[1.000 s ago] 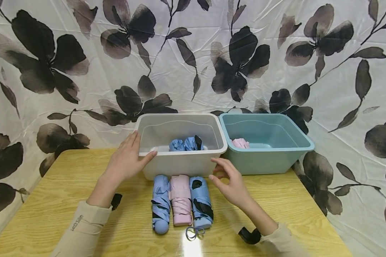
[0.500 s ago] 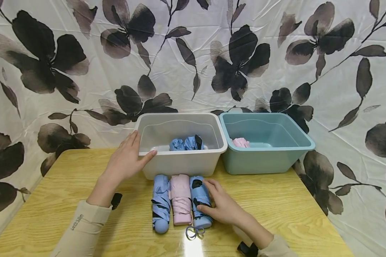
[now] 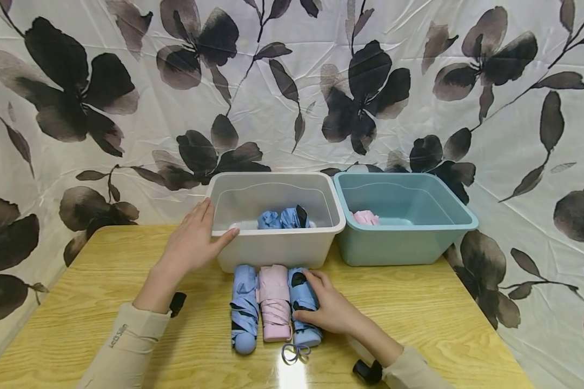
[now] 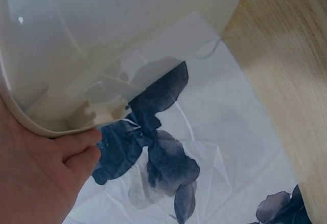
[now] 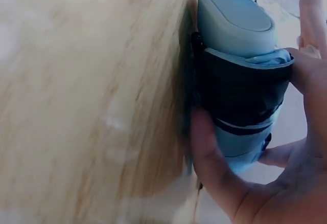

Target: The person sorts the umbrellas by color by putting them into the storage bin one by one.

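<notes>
Three folded umbrellas lie side by side on the wooden table. My right hand (image 3: 334,305) grips the right-hand blue umbrella (image 3: 302,296), thumb across it and fingers along its far side. The right wrist view shows this umbrella (image 5: 237,93) between thumb and fingers, its flat handle end and cord at the top. A pink umbrella (image 3: 274,300) lies to its left, then another blue umbrella (image 3: 244,308) with a rounded end. My left hand (image 3: 188,240) rests on the left front corner of the white bin (image 3: 277,249), fingers extended along the side, thumb over the front rim (image 4: 31,127).
A teal bin (image 3: 394,243) stands right of the white one, with a pink bundle (image 3: 366,217) inside. Blue bundles (image 3: 294,217) lie in the white bin. A looped cord (image 3: 296,353) lies on the table (image 3: 418,313). Behind hangs a flower-patterned cloth (image 3: 282,124).
My right hand has come down from beside the white bin's front corner onto the right-hand blue umbrella and taken hold of it. The left hand stays at the bin.
</notes>
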Demonstrator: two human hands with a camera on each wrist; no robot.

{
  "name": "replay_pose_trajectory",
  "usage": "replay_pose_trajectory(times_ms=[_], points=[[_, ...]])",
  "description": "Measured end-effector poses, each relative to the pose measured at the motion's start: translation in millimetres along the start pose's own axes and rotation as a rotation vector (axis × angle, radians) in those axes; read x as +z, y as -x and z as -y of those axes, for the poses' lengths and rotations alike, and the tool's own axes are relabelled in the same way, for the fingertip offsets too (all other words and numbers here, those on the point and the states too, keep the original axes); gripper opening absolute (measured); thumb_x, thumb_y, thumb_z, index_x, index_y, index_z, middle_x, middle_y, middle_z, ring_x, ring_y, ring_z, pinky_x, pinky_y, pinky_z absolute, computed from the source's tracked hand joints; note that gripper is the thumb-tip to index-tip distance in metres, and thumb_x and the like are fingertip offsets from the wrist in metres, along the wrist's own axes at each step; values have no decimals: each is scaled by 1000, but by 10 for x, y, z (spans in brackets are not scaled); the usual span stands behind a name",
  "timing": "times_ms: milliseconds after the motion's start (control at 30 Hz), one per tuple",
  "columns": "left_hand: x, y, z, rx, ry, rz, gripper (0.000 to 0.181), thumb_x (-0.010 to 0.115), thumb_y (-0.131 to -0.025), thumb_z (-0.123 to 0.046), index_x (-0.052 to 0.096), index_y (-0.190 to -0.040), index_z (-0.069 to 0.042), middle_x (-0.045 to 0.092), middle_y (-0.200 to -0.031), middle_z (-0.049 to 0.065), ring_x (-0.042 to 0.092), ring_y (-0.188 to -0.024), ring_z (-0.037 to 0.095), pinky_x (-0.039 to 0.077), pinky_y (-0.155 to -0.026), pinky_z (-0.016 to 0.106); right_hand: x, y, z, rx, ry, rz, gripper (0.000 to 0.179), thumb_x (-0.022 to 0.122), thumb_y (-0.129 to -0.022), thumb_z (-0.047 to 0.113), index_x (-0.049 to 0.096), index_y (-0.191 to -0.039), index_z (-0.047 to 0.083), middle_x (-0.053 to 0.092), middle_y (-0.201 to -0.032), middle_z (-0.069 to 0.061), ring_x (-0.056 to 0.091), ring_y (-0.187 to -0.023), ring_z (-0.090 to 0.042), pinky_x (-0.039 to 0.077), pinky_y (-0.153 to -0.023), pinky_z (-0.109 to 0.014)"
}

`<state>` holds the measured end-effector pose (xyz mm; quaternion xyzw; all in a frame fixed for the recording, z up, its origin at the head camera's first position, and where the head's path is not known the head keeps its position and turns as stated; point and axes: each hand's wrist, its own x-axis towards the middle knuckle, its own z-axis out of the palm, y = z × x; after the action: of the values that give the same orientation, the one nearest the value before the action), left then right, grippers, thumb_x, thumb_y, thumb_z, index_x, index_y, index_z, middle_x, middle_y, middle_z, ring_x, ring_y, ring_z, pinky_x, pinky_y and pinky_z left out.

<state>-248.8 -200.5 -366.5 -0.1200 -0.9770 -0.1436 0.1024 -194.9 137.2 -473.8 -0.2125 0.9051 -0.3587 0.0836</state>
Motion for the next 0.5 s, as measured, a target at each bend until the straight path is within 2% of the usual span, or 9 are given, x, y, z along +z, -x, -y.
replay_pose_trajectory(times_ms=[300,500], points=[[-3,-5,-3,-5,-1,2,106,41,-102,-72,16,-160,13,15,-168,33,14,-155,50,18,-125,62,35,-30,-27,-10,-117,-61,95,82,-81,31,36,-162,12,36,-156,-20,47,-137,-38,43,-111,-59],[-2,-5,-7,-4,-7,-1,106,41,-102,-71,18,-160,14,16,-167,33,15,-155,50,18,-125,62,47,5,-72,-35,-178,-90,91,83,-81,24,39,-160,15,38,-155,-17,50,-131,-35,46,-107,-55]])
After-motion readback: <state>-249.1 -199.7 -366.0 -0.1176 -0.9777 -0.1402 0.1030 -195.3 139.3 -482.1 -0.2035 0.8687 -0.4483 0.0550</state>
